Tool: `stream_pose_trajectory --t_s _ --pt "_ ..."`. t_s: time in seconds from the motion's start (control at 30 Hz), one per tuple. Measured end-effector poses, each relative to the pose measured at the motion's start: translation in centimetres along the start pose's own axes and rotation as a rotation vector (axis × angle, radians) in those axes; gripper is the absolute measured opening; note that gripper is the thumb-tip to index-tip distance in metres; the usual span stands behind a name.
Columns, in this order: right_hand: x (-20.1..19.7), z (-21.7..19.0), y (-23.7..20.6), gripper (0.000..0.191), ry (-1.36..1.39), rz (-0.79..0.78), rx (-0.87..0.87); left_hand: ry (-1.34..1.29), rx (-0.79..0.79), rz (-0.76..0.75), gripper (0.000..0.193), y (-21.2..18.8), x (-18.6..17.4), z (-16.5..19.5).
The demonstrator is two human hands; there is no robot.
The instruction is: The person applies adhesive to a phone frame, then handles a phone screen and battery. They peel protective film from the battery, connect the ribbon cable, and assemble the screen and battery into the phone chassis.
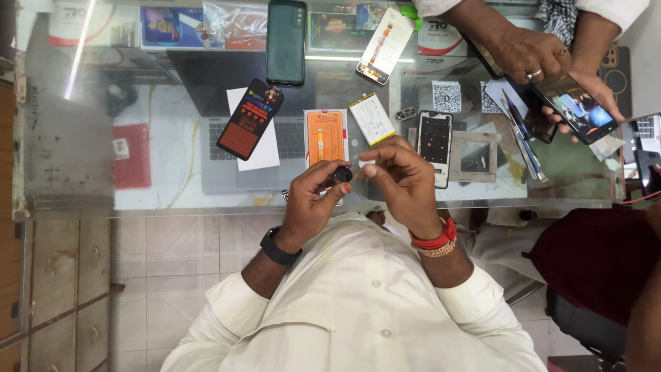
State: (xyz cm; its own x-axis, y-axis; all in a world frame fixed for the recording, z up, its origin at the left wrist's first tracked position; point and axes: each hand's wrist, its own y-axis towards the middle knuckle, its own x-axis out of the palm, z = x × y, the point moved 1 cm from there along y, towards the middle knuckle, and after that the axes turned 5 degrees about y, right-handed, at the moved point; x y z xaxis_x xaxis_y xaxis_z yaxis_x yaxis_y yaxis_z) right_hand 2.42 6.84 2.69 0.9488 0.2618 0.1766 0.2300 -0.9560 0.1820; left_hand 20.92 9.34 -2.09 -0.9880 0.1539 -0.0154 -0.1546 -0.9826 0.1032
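The left hand [313,200] pinches a small round black part [343,174] between thumb and forefinger, its grip clamped on it just above the near edge of the glass surface [172,186]. The right hand [403,182] is closed on a small white strip [366,163], whose long axis runs left to right and points at the round part, just beside it. Both hands meet there; a disassembled phone frame [435,146] lies near the right hand.

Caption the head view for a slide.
Left hand pinches a small black round part; right hand picks at it, above a glass counter.
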Motion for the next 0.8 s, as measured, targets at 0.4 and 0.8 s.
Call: stream_pose_trajectory --t_s 0.4,0.8 --pt "-0.1 0.7 0.9 0.008 -0.218 -0.004 -0.027 0.099 0.043 -0.015 0.034 0.8 -0.1 0.3" --pt "-0.5 1.5 1.4 0.008 -0.243 -0.021 -0.024 0.124 0.043 0.000 0.034 1.3 -0.1 0.1"
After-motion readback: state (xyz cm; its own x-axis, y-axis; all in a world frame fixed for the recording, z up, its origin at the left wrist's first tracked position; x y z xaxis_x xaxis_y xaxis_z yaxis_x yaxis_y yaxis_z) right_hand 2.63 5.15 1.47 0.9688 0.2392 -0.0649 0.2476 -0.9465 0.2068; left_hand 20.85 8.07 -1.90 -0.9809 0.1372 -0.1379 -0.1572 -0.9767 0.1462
